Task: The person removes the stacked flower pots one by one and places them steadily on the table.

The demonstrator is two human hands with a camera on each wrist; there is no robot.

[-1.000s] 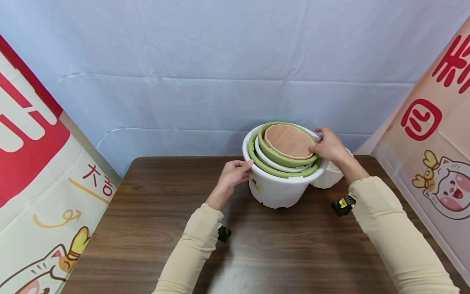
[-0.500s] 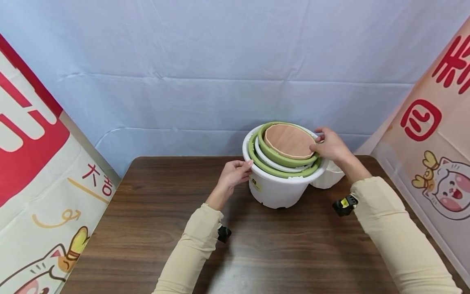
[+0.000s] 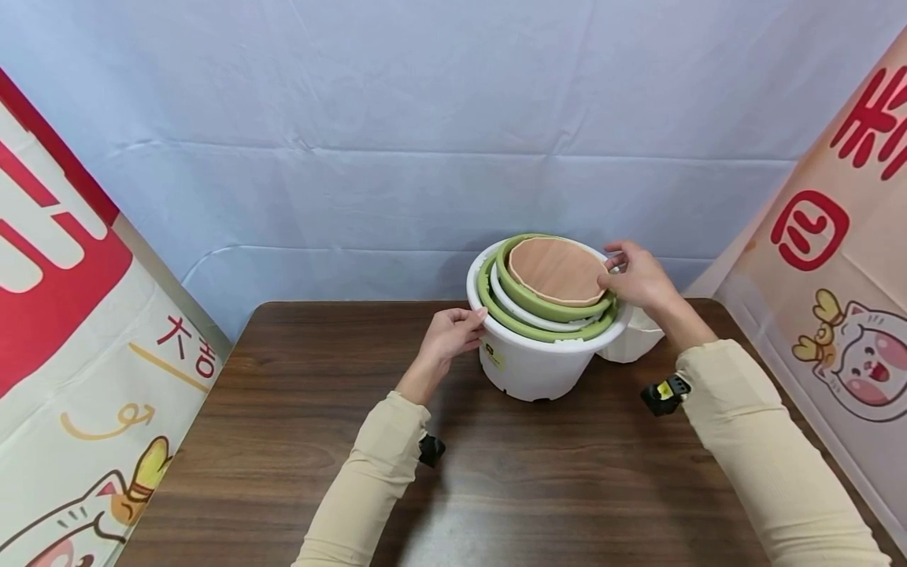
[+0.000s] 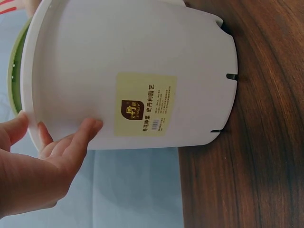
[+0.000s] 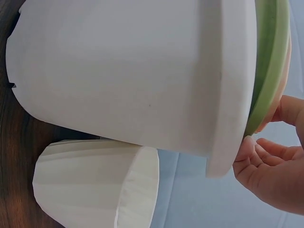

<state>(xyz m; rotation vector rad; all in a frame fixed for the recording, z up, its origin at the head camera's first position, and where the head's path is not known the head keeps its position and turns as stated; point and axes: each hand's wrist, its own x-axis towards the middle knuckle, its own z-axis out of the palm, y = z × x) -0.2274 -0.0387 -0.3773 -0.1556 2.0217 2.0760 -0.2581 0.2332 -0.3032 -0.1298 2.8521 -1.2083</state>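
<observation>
Left of the white pot (image 3: 534, 376), my left hand (image 3: 448, 335) pinches its rim. Right of it, my right hand (image 3: 641, 281) pinches the orange pot (image 3: 557, 272).

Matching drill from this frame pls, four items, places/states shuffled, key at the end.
Column 1
1. Large white pot
2. Peach pot
3. Cream pot
4. Left hand

Column 2
A. On the table, outside the nested set
B. Pinching the outermost rim
C. Outermost, with a yellow label on its wall
D. Innermost, inside a green pot

Pairs: 1-C, 2-D, 3-A, 4-B
</observation>
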